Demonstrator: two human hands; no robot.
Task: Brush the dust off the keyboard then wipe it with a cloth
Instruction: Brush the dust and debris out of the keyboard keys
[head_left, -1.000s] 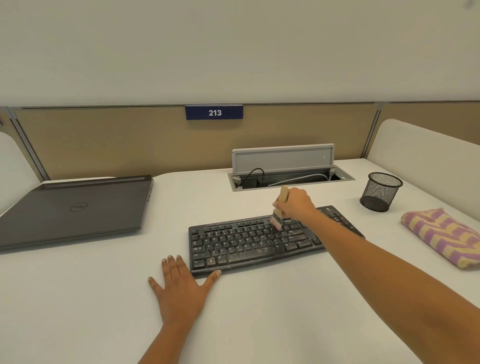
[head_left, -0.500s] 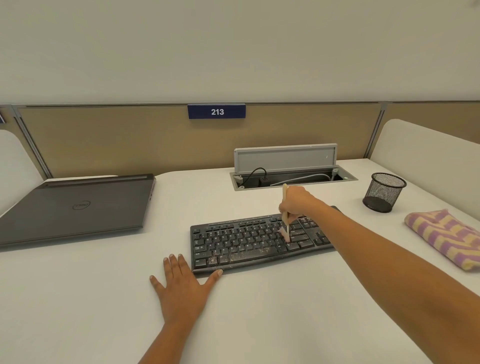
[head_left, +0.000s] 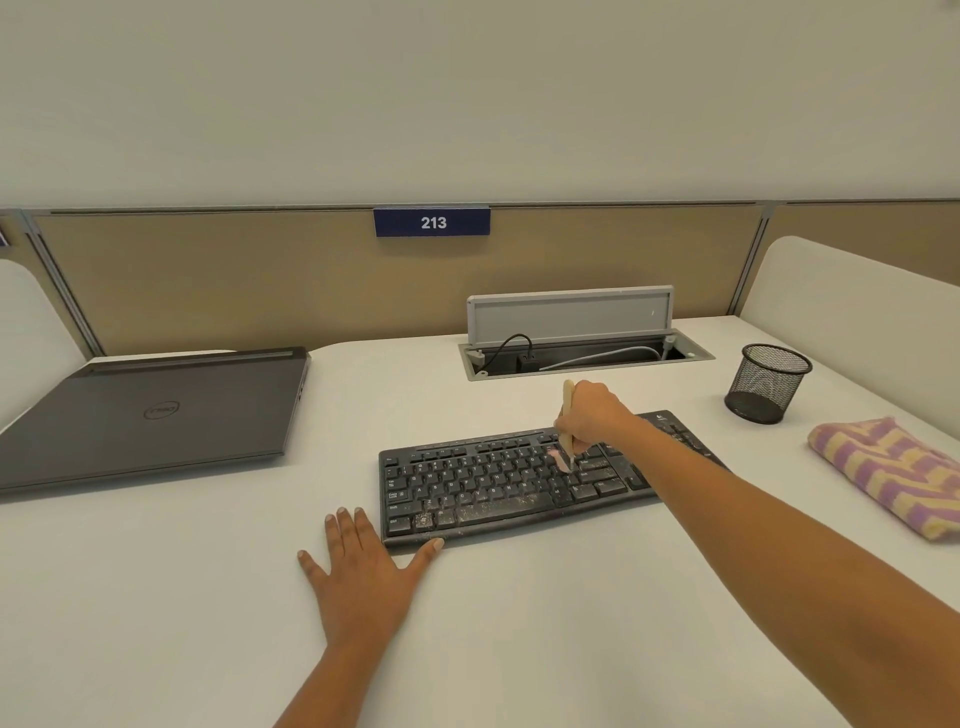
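The black plastic keyboard (head_left: 493, 488) is lying flat near the middle of the smooth white desk (head_left: 156, 597), its low square keys speckled with pale dust, thickest along the space-bar row. The right hand (head_left: 595, 415) is gripping a small brush (head_left: 568, 410), fingers curled round its flat, light wooden handle, and is holding it nearly upright with the pinkish bristles touching keys right of centre. The left hand (head_left: 363, 577) is resting flat on the desk, fingers straight and spread, its thumb tip against the keyboard's front edge. Well apart to the right, a soft folded cloth (head_left: 893, 478) with purple and yellow zigzag stripes is lying on the desk, and beyond it a round black wire-mesh cup (head_left: 769, 384) is standing upright. Behind the keyboard a grey rectangular cable hatch (head_left: 587, 358) is sitting open, lid raised. A closed, matte dark laptop (head_left: 150, 415) is lying at the left.
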